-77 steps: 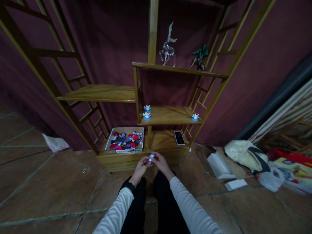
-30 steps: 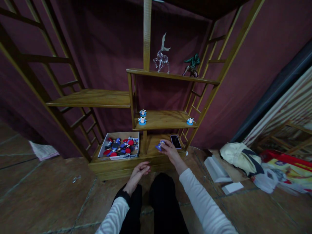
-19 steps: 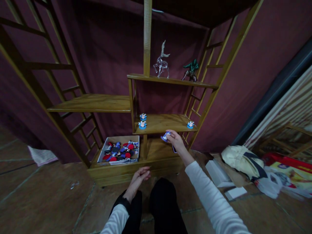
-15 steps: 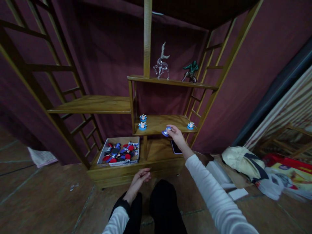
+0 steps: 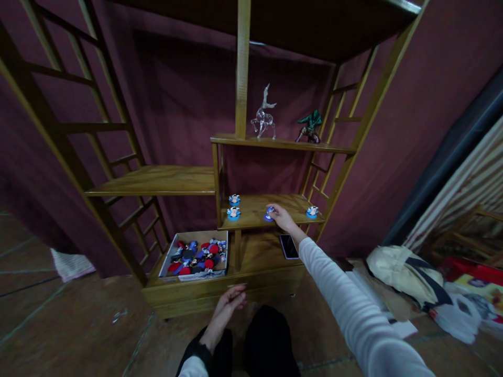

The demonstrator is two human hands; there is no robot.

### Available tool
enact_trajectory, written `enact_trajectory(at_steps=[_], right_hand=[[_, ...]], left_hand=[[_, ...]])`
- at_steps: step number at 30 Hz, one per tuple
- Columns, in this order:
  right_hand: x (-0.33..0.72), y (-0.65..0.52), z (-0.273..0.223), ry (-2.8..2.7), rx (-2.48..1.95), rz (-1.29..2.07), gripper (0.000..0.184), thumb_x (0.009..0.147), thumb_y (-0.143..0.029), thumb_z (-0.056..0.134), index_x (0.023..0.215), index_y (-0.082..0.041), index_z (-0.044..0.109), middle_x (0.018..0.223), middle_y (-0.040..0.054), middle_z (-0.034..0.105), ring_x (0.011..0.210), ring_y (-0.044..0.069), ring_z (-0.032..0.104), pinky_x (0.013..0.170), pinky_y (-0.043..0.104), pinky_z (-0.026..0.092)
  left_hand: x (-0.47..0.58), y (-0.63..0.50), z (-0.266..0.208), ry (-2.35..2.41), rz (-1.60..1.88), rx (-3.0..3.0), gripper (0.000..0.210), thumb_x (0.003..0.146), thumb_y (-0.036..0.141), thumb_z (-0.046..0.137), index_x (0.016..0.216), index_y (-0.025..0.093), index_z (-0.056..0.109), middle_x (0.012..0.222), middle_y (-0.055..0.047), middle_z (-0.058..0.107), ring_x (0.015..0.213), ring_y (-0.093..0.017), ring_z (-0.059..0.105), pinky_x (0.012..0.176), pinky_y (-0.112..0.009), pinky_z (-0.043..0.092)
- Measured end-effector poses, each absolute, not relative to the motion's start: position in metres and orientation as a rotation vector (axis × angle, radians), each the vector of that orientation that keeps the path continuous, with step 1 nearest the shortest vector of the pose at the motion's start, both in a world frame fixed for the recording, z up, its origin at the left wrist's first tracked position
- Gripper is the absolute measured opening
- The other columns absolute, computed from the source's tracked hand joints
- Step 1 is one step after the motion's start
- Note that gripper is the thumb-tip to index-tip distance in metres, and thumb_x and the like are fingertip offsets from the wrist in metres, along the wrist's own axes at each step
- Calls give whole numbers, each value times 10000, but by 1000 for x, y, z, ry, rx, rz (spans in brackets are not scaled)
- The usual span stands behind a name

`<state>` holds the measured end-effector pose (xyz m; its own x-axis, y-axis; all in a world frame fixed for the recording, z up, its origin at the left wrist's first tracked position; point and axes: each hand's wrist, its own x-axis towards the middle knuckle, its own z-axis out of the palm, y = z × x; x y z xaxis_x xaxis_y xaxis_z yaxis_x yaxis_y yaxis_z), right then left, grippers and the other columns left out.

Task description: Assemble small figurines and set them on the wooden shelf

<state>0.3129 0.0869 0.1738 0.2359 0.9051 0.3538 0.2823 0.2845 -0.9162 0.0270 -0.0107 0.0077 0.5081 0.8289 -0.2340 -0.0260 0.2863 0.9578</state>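
My right hand [image 5: 280,215] is closed on a small purple figurine [image 5: 269,214], its round base at the front part of the middle right shelf [image 5: 253,208]. Whether the base fully rests on the wood I cannot tell. Two blue-based figurines stand at that shelf's left end, a front one [image 5: 233,213] and a back one [image 5: 234,200]. Another blue-based figurine [image 5: 312,212] stands at the right end. My left hand [image 5: 230,303] hovers above my lap, fingers curled together; anything inside them is hidden. Beyond it, a shallow box [image 5: 167,262] holds several jumbled red, blue and black figurines.
A clear deer figurine [image 5: 263,118] and a green-and-brown figure [image 5: 310,126] stand on the upper shelf. A phone [image 5: 289,246] lies on the bottom shelf. On the floor at right are a cream bag [image 5: 401,267] and a plastic bag [image 5: 458,317].
My right hand has brought the purple figurine down to the shelf, and it now looks upright instead of tilted. The camera view has shifted slightly; my left hand stays over my lap.
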Motion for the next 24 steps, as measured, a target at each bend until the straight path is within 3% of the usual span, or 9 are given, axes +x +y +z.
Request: enact_trajectory(at_steps=[9,18,24], right_hand=[[318,81,188,-1336,-1279,626,439,621,-177,626,1059,-211,610,953,18,629,840,130,571,832,291,430],[305,73,201,-1543,-1699,203,279,642,-263,658,920,-288,668,682,-14,633,633,158,550,683,282,402],[303,76,207,-1459,-1745,143,206,642,-310,667,847,-286,668,723,-2,652,696,178,575,674,279,397]], left_hand=[[25,-5,-3,842,685,1157,450,670,450,653,1031,184,626,946,-90,665,807,-193,632,713,-291,461],[27,-3,2,878,637,1149,455,637,467,671,1010,208,638,982,-83,670,836,-208,633,721,-295,466],[25,2,3,898,620,1156,484,608,480,686,994,191,649,953,-91,678,807,-213,638,695,-296,474]])
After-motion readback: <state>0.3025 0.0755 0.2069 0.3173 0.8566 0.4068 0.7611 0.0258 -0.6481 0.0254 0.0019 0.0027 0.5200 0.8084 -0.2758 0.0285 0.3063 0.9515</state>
